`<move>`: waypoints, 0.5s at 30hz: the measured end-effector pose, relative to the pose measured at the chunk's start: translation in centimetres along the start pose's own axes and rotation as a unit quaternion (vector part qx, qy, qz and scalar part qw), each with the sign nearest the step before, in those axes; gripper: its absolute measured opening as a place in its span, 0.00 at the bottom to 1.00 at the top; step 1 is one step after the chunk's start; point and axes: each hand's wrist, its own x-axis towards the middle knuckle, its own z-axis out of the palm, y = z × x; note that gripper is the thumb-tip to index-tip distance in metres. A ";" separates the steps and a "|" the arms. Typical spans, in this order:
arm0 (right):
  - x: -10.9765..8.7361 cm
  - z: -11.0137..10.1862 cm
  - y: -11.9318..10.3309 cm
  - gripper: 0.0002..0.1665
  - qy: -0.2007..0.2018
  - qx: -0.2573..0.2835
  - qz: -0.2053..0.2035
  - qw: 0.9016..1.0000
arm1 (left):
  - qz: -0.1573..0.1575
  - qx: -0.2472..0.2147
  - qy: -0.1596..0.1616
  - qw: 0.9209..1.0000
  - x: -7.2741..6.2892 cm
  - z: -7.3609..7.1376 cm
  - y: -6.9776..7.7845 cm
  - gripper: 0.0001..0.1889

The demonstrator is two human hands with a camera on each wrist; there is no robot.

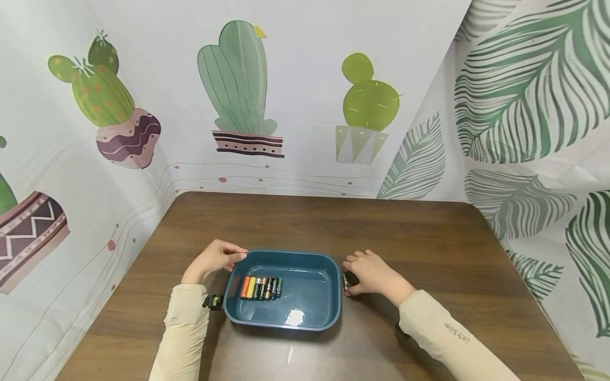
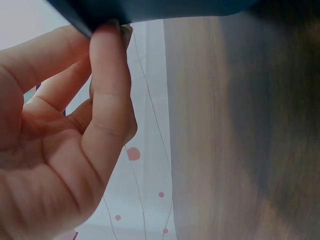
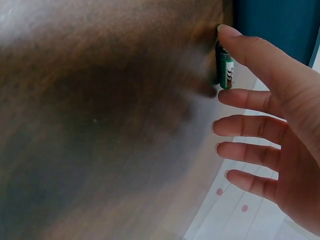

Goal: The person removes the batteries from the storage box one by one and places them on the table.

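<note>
A dark teal rectangular tray stands on the brown table. My left hand pinches its far left corner; in the left wrist view, the fingers of the left hand meet at the tray's edge. Several batteries, among them an orange one and a yellow one, lie side by side in the left part of the tray. Just outside the tray's right wall, my right hand holds a green and black battery by its ends, between thumb and index finger. Its other fingers are spread.
The wooden table extends around the tray on all sides. Behind it hangs a white cloth printed with cacti, and a leaf-patterned cloth hangs at the right. A small black device sits at the left wrist, close to the tray.
</note>
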 end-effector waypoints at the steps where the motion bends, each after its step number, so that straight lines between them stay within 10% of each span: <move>1: 0.0 -0.1 0.0 0.28 0.002 0.001 -0.001 1.000 | 0.001 -0.001 -0.001 1.000 0.0 0.0 0.0 0.11; 15: 0.5 -4.2 0.2 0.25 -0.024 0.030 0.044 0.998 | 0.002 -0.007 -0.005 1.000 0.0 0.0 0.1 0.11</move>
